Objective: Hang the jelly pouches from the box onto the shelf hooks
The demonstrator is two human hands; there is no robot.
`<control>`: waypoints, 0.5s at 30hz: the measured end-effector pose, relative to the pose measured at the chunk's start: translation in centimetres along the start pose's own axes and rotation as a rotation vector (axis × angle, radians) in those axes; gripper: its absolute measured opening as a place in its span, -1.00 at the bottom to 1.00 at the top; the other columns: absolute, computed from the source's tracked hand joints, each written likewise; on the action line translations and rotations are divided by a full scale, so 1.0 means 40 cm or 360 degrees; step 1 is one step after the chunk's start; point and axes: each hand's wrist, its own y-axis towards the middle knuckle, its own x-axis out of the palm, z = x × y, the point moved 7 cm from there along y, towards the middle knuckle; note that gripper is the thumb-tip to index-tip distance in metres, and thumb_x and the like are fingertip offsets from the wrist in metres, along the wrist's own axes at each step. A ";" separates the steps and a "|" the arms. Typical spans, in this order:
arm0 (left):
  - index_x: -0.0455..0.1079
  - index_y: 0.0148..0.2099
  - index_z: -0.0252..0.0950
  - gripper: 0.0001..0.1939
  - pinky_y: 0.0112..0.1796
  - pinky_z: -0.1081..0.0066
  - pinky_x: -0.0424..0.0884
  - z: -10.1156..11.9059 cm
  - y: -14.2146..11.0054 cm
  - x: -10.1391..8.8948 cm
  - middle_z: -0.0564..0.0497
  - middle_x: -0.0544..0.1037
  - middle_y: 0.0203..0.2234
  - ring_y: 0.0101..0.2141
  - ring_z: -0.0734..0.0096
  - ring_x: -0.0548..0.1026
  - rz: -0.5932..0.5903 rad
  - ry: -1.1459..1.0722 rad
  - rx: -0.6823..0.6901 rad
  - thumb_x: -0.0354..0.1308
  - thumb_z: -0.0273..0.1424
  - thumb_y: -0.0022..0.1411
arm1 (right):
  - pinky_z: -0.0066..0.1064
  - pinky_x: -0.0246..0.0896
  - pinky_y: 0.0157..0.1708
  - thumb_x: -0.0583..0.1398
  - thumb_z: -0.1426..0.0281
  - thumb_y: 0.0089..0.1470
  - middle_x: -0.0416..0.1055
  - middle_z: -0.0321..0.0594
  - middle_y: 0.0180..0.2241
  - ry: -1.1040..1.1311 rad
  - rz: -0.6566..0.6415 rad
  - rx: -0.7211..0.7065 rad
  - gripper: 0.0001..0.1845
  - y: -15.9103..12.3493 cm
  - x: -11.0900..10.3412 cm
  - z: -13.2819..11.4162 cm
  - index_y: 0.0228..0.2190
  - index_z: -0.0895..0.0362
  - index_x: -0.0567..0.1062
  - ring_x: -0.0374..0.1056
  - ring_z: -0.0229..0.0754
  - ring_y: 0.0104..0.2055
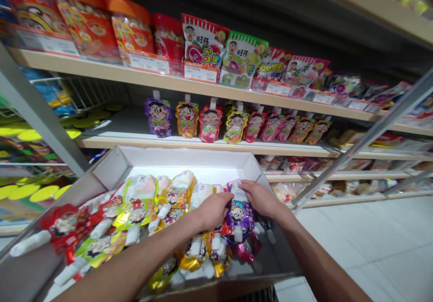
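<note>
Store shelf (287,149) lined with spouted pouches (211,124), white cardboard box (189,157) of jumbled pouches (137,209) in front, left hand (214,209) and right hand (263,199) pinching a purple pouch (239,214).

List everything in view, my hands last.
Shelves: several, pale, ahead.
Box: one, whitish, before shelves.
Held pouch: one, purple, over box's right.
Loose pouches: many, multicoloured, in box.
Standing pouches: at least nine, multicoloured, middle shelf.
Jars: several, orange and red, upper left.
Packets: many, multicoloured, upper and lower shelves.
Price tags: several, white, upper shelf edge.
Discs: many, yellow, left shelves.
Posts: several, grey, both sides.
Floor: one, white, lower right.
Left hand: one, held pouch's left edge.
Right hand: one, held pouch's right edge.
</note>
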 end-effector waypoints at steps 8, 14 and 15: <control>0.03 0.05 -0.30 -0.38 -0.07 0.35 0.09 0.029 -0.033 -0.002 -0.07 0.24 -0.05 -0.07 0.29 0.21 -0.0180 0.0004 0.0133 -0.03 -0.54 -0.16 | -0.31 -0.16 0.04 -0.05 0.63 -0.21 -0.08 -0.07 0.08 -0.0005 -0.0244 -0.0035 -0.39 -0.077 0.030 0.005 -0.02 0.22 0.14 -0.12 -0.16 0.10; -0.01 0.08 -0.26 -0.37 -0.01 0.31 -0.01 0.016 -0.044 0.000 -0.05 0.16 0.02 -0.01 0.31 0.12 -0.0146 -0.0054 0.0100 -0.02 -0.54 -0.12 | -0.25 -0.23 0.06 0.00 0.58 -0.20 -0.17 -0.12 0.11 0.0100 -0.0229 -0.0039 -0.34 -0.100 0.040 0.016 0.02 0.15 0.05 -0.24 -0.14 0.13; -0.01 0.08 -0.25 -0.37 -0.01 0.32 0.00 0.015 -0.043 -0.005 -0.04 0.16 0.02 -0.01 0.32 0.13 -0.0133 -0.0098 0.0088 -0.03 -0.53 -0.10 | -0.25 -0.24 0.06 -0.02 0.57 -0.18 -0.17 -0.13 0.11 0.0128 -0.0212 -0.0063 -0.36 -0.097 0.039 0.017 0.03 0.15 0.04 -0.25 -0.15 0.13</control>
